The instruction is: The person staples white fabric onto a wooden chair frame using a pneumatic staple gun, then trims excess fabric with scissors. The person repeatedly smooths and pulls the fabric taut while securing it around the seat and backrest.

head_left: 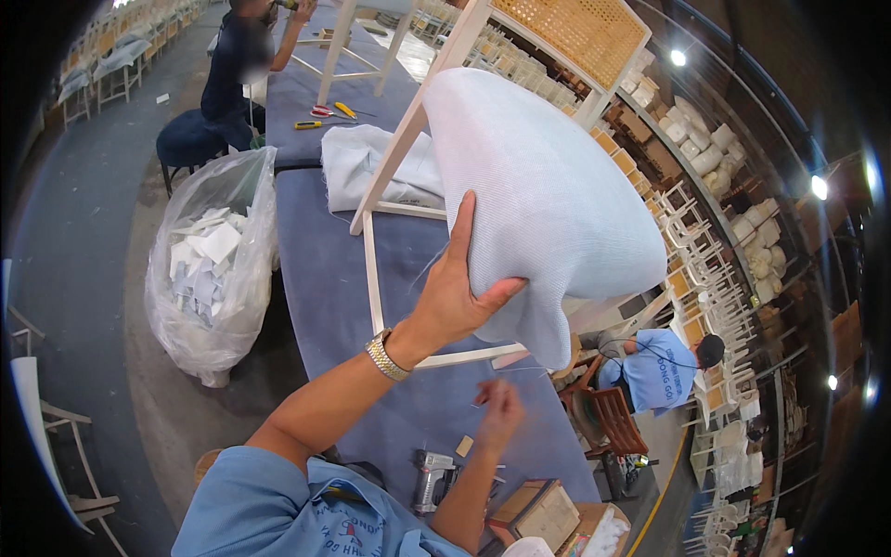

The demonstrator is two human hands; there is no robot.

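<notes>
A pale wooden chair (374,269) with a woven cane back (575,35) stands tilted on the blue-covered table. Light blue-grey fabric (548,176) is draped over its padded seat, and a loose flap hangs down at the near corner. My left hand (455,292) grips the near edge of the seat through this fabric, thumb and forefinger spread over it. Below the seat, apart from it, my right hand (501,408) is curled and slightly blurred; a tiny pale item shows at its fingertips. A staple gun (433,481) lies on the table close to my right forearm.
A folded cloth (343,172), red-handled scissors (322,112) and yellow-handled tools (344,110) lie farther up the table. Left of it stands a plastic bag of scraps (209,297). Boxes (534,511) sit at the near right. Two people (654,369) work nearby.
</notes>
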